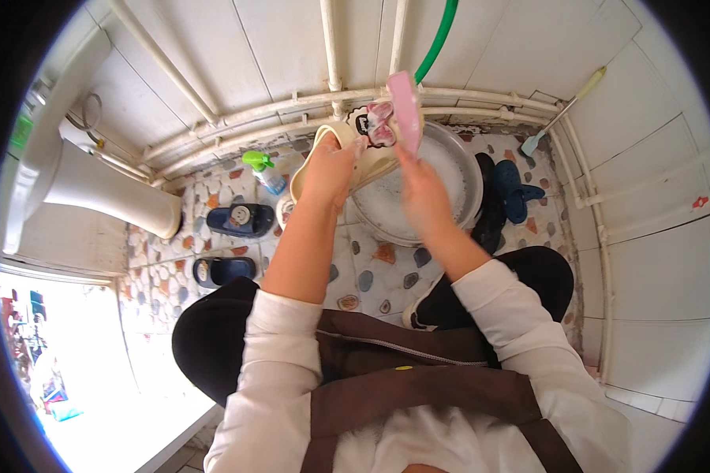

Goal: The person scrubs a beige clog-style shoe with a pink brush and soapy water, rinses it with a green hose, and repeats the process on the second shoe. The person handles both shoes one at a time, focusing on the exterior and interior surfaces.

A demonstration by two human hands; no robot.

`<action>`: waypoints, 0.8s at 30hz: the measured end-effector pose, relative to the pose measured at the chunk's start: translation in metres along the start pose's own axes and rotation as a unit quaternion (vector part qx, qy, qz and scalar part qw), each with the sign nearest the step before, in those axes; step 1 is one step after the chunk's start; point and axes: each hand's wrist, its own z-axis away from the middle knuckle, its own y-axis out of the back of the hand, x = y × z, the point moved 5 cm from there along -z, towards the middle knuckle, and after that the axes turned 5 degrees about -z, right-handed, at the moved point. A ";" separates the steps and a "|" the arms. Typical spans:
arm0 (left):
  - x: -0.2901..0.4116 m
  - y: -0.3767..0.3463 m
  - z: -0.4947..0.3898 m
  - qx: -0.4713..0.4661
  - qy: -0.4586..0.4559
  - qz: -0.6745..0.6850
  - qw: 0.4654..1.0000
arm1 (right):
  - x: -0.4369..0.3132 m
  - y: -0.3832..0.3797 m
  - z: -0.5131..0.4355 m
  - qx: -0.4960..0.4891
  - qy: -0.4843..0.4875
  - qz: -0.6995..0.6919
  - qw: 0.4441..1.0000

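Observation:
My left hand grips a cream clog, its fingers inside the opening. The clog bears a pink bow ornament with whitish foam on it. In my right hand is a pink brush, held against or just over the clog's decorated front; blur hides the exact contact. Below both hands a round metal basin holds sudsy water. Another light decorated shoe shows partly beside my left forearm.
Left on the pebble-patterned floor are a spray bottle and dark slippers. A navy clog lies right of the basin. Pipes run along the wall, a green hose hangs there, and a long-handled brush leans right. A sink pedestal stands left.

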 end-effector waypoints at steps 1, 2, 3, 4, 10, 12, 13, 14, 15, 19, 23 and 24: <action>0.015 -0.002 0.001 -0.009 0.002 -0.038 0.999 | -0.010 -0.009 0.005 0.020 0.003 -0.024 1.000; 0.031 0.002 0.003 0.006 0.033 -0.099 0.995 | -0.020 -0.017 0.008 0.038 0.006 -0.049 0.998; 0.047 0.015 0.002 0.010 0.030 -0.139 0.990 | -0.031 -0.027 0.009 0.052 0.013 -0.081 0.995; 0.057 0.028 -0.005 0.005 0.010 -0.158 0.987 | -0.036 -0.028 0.010 0.058 -0.011 -0.132 0.989; 0.094 0.082 0.002 0.032 -0.001 -0.085 0.996 | -0.038 -0.020 -0.004 0.076 -0.054 -0.261 0.961; 0.089 0.105 0.001 0.079 0.012 -0.101 0.992 | -0.046 -0.029 -0.005 0.059 -0.057 -0.298 0.951; 0.079 0.114 0.000 0.101 0.021 -0.101 0.990 | -0.047 -0.033 -0.003 0.046 -0.058 -0.309 0.948; 0.072 0.119 0.000 0.123 0.002 -0.103 0.987 | -0.051 -0.045 0.002 0.024 -0.041 -0.302 0.952; 0.065 0.121 -0.005 0.122 0.014 -0.114 0.986 | -0.051 -0.061 0.009 0.003 -0.027 -0.289 0.957; 0.046 0.108 -0.007 0.110 0.034 -0.254 0.960 | -0.053 -0.073 0.000 0.036 -0.069 -0.285 0.955; 0.033 0.085 0.008 0.064 -0.023 -0.312 0.948 | -0.030 -0.060 -0.052 0.100 -0.111 -0.283 0.948; 0.035 0.083 0.009 0.067 -0.040 -0.289 0.954 | -0.030 -0.060 -0.052 0.081 -0.121 -0.290 0.946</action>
